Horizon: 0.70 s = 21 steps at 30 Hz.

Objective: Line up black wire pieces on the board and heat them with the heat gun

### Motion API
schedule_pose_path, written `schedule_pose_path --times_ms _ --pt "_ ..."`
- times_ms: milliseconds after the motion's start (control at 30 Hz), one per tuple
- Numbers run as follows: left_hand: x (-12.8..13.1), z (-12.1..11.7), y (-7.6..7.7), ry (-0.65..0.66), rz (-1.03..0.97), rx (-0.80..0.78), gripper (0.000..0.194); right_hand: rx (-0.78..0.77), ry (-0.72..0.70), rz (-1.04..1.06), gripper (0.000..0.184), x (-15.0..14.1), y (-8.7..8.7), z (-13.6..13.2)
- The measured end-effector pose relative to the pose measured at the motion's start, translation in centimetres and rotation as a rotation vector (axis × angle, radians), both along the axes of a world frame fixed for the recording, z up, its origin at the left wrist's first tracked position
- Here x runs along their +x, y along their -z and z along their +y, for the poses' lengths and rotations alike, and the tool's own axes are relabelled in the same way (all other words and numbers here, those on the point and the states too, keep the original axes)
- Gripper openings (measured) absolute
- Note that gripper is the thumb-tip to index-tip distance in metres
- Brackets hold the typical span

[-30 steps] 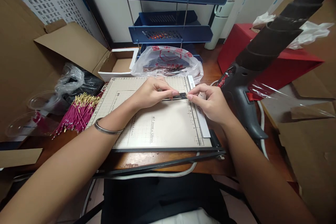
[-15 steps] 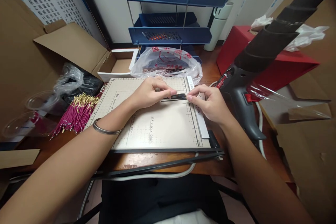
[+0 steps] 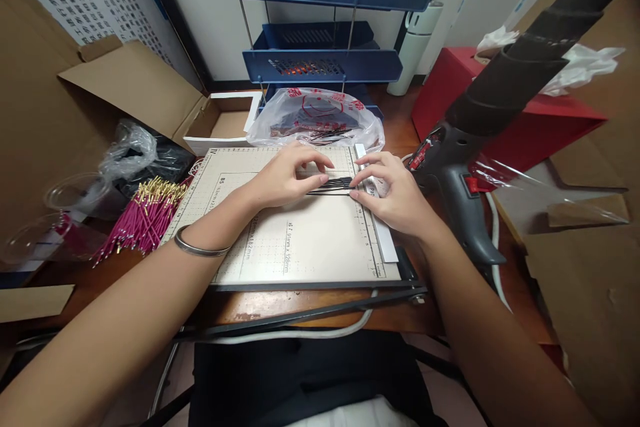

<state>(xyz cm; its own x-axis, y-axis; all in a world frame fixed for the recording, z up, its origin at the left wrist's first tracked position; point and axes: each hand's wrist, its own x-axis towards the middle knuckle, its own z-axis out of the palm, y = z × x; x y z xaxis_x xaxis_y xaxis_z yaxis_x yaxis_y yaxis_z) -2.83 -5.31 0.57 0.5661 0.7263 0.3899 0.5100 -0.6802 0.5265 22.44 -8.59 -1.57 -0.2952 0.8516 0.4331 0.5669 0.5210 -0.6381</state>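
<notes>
A small bundle of thin, straight black strands (image 3: 339, 183) lies between the two hands, running left to right over the far right part of a cream-coloured trimmer board (image 3: 325, 243) with printed grid lines. Its right ends reach near the flat white strip (image 3: 384, 232) along the board's right edge.

The bare left hand (image 3: 286, 177), beyond a silver-coloured bangle on its wrist, has a loosened grip: forefinger and thumb stand parted, the thumb by the strands' left portion. The bare right hand (image 3: 395, 199) has its fingers spread, with fingertips at the strands' right ends; whether its grip pinches any of them, I cannot tell.

The strands fan slightly, and one lies a little apart on the near side. To handle them well, I would lay them side by side, flat on the board, bring that near strand in with the rest, and tap the right ends level with light fingertip pressure. The left thumb should rest gently on the bundle so that it does not roll or slew, and the printed lines offer a guide for keeping it straight. Strands this thin would probably cross if squeezed hard.

A long dark lever arm (image 3: 315, 313) lies along the near side of the board, over the brown wooden desk (image 3: 267, 305), well apart from the fingers.
</notes>
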Motion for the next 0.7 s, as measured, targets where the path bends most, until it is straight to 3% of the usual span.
schedule_pose_path --times_ms 367,567,700 --pt "0.6 -0.5 0.0 0.025 0.133 -0.049 0.039 -0.028 0.077 0.025 0.006 -0.5 0.6 0.2" --pt "1.8 -1.3 -0.1 -0.077 0.231 0.012 0.041 -0.034 0.126 0.126 0.015 -0.4 1.0 0.8" --pt "2.8 -3.3 -0.7 -0.163 0.347 0.015 0.049 -0.075 0.155 0.184 0.019 -0.9 1.6 0.9"
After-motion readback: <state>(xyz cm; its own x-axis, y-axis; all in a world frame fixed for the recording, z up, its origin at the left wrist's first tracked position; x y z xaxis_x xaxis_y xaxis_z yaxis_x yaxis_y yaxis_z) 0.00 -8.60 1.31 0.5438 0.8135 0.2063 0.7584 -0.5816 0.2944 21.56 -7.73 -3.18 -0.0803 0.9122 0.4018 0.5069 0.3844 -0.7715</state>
